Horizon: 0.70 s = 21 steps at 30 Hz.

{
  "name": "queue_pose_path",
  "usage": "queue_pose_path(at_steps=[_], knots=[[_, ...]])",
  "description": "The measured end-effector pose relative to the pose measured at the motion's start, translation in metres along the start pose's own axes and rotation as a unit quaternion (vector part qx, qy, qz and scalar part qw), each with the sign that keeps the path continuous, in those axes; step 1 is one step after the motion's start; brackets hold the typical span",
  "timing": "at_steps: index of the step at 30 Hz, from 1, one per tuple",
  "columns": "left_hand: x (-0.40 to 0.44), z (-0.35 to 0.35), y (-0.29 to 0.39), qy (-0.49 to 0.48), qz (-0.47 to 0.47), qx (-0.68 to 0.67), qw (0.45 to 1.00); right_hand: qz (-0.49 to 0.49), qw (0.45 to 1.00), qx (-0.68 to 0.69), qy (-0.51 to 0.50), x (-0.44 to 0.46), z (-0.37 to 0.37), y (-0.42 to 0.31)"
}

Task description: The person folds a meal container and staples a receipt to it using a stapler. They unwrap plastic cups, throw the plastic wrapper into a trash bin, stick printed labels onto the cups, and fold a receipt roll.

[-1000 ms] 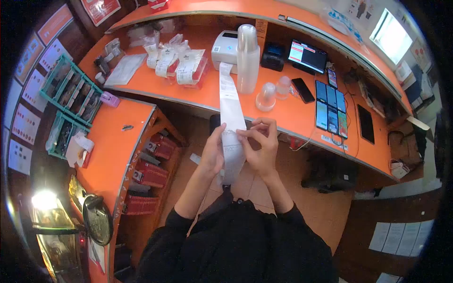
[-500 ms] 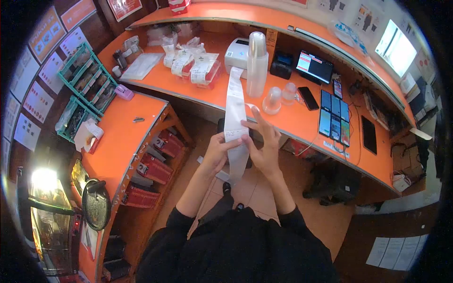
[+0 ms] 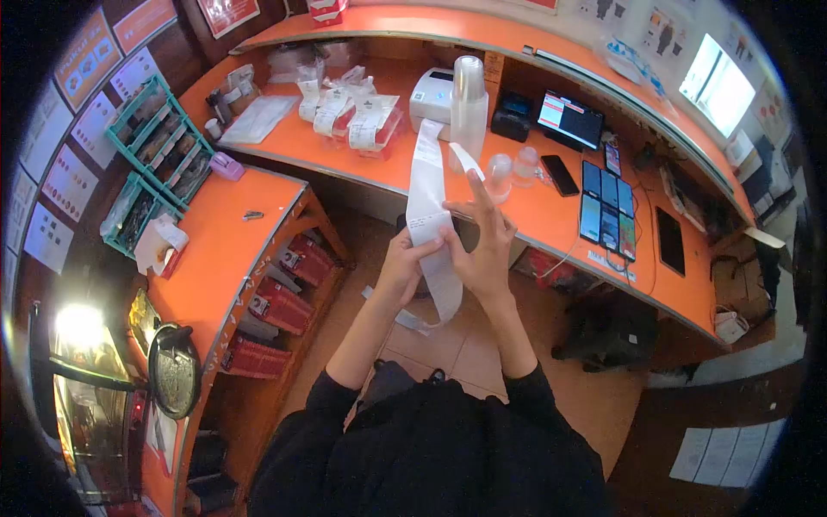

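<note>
A long white strip of printed labels [image 3: 426,181] runs from the white label printer [image 3: 428,102] toward me, and its loose end hangs below my hands. My left hand [image 3: 401,271] pinches the strip's left edge between thumb and fingers. On the opposite edge, my right hand [image 3: 484,258] has its thumb against the strip, with the fingers raised beside it. A small white label piece [image 3: 467,161] stands up at the tip of a raised right finger; whether it is stuck there I cannot tell. Fine print shows on the strip just above the thumbs.
Beside the printer stand stacked clear plastic cups [image 3: 468,112]. Bagged red boxes with receipts [image 3: 373,125] sit left of it. Several phones [image 3: 608,211] and a monitor [image 3: 570,121] are to the right. A pink stapler-like object [image 3: 226,166] lies on the left counter.
The small label piece now rises higher and shows more clearly at my right finger. The strip's loose end has swung slightly right. Both hands keep their place on the strip.
</note>
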<state>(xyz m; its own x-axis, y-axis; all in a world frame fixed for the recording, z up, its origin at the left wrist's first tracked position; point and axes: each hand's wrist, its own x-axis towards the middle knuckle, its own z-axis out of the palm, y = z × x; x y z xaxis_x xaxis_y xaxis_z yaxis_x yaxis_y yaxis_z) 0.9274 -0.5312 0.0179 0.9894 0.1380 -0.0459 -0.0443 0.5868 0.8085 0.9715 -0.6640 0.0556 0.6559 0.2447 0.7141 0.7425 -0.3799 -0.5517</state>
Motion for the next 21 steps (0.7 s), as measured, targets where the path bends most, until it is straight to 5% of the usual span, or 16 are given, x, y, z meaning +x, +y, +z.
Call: queue_pose_path(at_steps=[10, 21], knots=[[0.014, -0.013, 0.018, -0.04, 0.063, 0.065, 0.995, -0.067, 0.996, -0.059, -0.005, 0.023, 0.011, -0.017], [-0.005, -0.032, 0.032, -0.074, 0.009, 0.031, 0.997, -0.103, 0.986, -0.109, 0.068, 0.01, 0.037, -0.038]])
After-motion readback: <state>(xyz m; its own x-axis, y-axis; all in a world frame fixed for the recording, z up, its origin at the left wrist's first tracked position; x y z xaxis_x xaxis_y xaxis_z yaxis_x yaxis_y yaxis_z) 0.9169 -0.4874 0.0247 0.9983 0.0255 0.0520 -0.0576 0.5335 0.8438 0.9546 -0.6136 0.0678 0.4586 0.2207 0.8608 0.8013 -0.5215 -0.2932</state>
